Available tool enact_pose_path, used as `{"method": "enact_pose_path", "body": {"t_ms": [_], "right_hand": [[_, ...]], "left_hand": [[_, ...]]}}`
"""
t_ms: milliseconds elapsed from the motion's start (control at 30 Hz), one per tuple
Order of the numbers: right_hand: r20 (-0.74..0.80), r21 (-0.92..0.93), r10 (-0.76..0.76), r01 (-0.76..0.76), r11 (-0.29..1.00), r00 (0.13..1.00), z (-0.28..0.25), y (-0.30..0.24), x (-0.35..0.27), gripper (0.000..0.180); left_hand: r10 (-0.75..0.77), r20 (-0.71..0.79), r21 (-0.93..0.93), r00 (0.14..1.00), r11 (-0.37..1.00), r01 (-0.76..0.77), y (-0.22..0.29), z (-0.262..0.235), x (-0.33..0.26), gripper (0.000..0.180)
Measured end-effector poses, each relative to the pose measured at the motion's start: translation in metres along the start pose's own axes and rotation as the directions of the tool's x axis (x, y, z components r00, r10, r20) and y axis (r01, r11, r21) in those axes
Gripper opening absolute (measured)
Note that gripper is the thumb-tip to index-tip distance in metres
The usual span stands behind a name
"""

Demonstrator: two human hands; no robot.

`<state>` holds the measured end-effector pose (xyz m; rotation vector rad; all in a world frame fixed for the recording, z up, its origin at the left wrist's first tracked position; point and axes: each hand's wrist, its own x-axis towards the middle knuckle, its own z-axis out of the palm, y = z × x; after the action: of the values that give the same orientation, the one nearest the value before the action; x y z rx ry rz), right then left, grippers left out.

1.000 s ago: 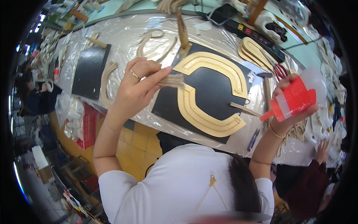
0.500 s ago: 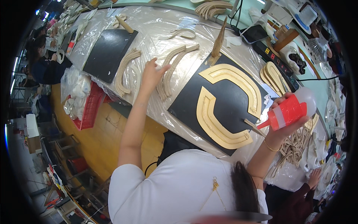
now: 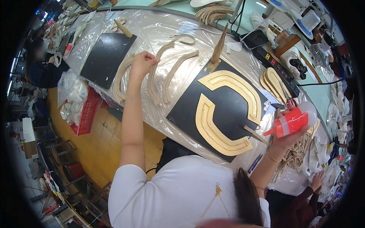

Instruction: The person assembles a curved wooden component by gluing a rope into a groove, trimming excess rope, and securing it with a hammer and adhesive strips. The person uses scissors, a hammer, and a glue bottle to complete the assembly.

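Note:
My left hand [image 3: 143,64] is closed in a pinch at the edge of a beige braided strip [image 3: 152,81], which curves over the plastic sheeting. A second braided strip [image 3: 175,72] lies a little to the right of it, and more strips [image 3: 121,78] lie to the left, partly behind my wrist. My right hand [image 3: 286,140] is wrapped around a red and translucent squeeze bottle [image 3: 291,123], its nozzle pointing left. Between my hands, two cream curved moulds [image 3: 249,95] with grooves, the other one nearer me [image 3: 207,125], rest on a black board [image 3: 224,108].
Another black board [image 3: 106,57] with a wooden peg [image 3: 123,28] lies at the left. A pointed wooden stick [image 3: 219,43] stands at the back. Scissors [image 3: 291,102], a power strip [image 3: 273,62], and a heap of cords [image 3: 298,155] are at the right. A red basket [image 3: 89,114] hangs by the table's left edge.
My left hand has closed from spread fingers to a pinch and moved left and slightly up. One braided strip has shifted left, away from its neighbour. The bottle stays in my right hand.

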<state>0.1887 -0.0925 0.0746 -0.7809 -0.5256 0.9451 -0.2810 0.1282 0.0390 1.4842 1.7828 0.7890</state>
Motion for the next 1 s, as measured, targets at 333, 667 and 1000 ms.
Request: {"method": "enact_pose_path", "body": {"t_ms": [333, 667, 1000], "right_hand": [[0.004, -0.004, 0.033, -0.033, 0.999, 0.999, 0.017, 0.012, -0.01, 0.092], [0.054, -0.022, 0.048, -0.046, 0.999, 0.997, 0.003, 0.008, -0.006, 0.088], [0.048, 0.107, 0.067, -0.072, 0.992, 0.997, 0.009, 0.018, -0.002, 0.087]], "left_hand": [[0.068, 0.018, 0.34, 0.998, 0.938, -0.07, -0.02, 0.076, -0.009, 0.047], [-0.034, 0.09, -0.028, 0.995, 0.999, 0.037, -0.02, 0.032, -0.023, 0.042], [0.219, -0.408, 0.494, 0.886, 0.869, 0.013, -0.095, -0.126, -0.023, 0.04]]}}
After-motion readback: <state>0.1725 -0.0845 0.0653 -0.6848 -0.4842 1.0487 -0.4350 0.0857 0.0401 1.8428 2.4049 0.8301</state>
